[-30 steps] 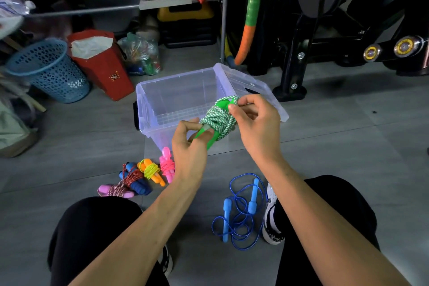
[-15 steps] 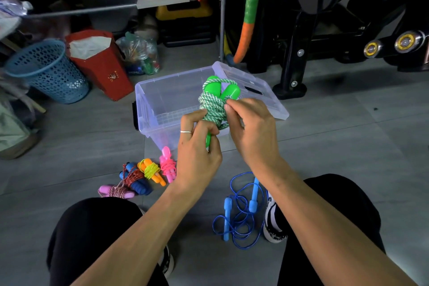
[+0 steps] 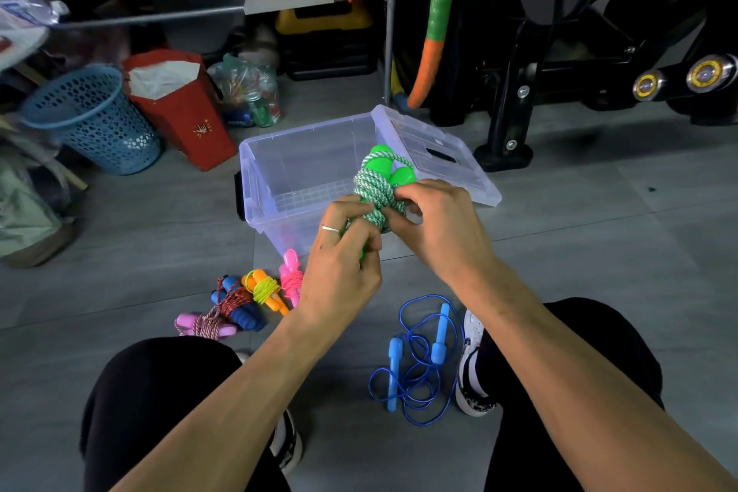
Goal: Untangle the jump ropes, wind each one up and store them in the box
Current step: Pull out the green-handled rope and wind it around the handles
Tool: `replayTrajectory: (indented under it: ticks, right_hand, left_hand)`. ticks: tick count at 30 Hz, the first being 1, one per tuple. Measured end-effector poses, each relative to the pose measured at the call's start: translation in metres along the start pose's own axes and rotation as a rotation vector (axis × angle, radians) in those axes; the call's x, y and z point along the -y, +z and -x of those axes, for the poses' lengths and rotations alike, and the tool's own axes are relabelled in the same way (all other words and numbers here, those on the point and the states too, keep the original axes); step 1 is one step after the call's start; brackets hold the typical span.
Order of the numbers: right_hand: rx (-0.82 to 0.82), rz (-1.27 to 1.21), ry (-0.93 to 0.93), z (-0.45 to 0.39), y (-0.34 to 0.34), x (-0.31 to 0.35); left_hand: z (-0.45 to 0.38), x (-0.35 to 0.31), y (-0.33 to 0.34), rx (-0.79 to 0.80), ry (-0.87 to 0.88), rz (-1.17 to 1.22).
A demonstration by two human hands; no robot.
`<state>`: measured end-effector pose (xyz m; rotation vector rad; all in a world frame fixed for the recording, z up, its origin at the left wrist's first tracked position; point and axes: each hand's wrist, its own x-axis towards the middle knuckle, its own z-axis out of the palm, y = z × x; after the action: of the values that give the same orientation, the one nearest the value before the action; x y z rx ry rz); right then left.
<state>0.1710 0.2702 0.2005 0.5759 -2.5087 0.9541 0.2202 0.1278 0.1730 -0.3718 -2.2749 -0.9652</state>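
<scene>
Head view: fingers of the left hand [image 3: 339, 264] curl round the lower end of the green jump rope [image 3: 377, 194], ring showing; fingers of the right hand [image 3: 435, 228] pinch its wound cord from the right. Bundle held above the near edge of the clear box [image 3: 279, 156], long axis near upright, rounded handle ends uppermost, tilted slightly away. Lower handle ends hidden behind the left hand. Both forearms reach forward from bent knees, backs of hands facing the camera.
</scene>
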Motion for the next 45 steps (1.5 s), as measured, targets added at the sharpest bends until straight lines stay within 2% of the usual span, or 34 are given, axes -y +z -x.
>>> replayTrajectory:
  ticks: [9, 14, 17, 19, 21, 25, 30, 34, 40, 45]
  right_hand:
    - [-0.167, 0.096, 0.008, 0.001, 0.000, 0.012]
    - [-0.186, 0.078, 0.087, -0.001, -0.001, 0.015]
    - [-0.183, 0.064, 0.026, -0.001, -0.002, 0.017]
    - [-0.159, 0.071, -0.020, -0.001, 0.000, 0.018]
    - [-0.129, 0.076, -0.046, 0.000, 0.001, 0.017]
    - [-0.064, 0.097, -0.077, 0.003, 0.006, 0.017]
    - [0.075, 0.021, 0.002, 0.000, 0.008, 0.015]
    - [0.158, -0.106, 0.126, -0.004, 0.000, 0.014]
    - [0.232, -0.053, 0.107, -0.002, -0.004, 0.012]
    - [0.328, -0.058, 0.156, -0.002, -0.006, 0.011]
  left_hand:
    - [-0.002, -0.008, 0.001, -0.004, -0.117, 0.115]
    - [-0.010, -0.016, -0.005, 0.024, -0.281, 0.315]
    - [-0.025, -0.016, -0.012, 0.013, -0.353, 0.342]
    - [-0.036, -0.009, -0.016, 0.052, -0.285, 0.196]
    - [-0.044, 0.000, -0.020, 0.157, -0.244, 0.059]
    - [-0.053, 0.015, -0.024, 0.341, -0.193, -0.055]
    - [-0.045, 0.016, -0.022, 0.293, 0.058, -0.277]
    - [-0.039, 0.017, -0.017, 0.267, 0.156, -0.284]
    - [-0.031, 0.015, -0.006, 0.193, 0.183, -0.288]
    - [-0.030, 0.022, 0.001, 0.213, 0.201, -0.332]
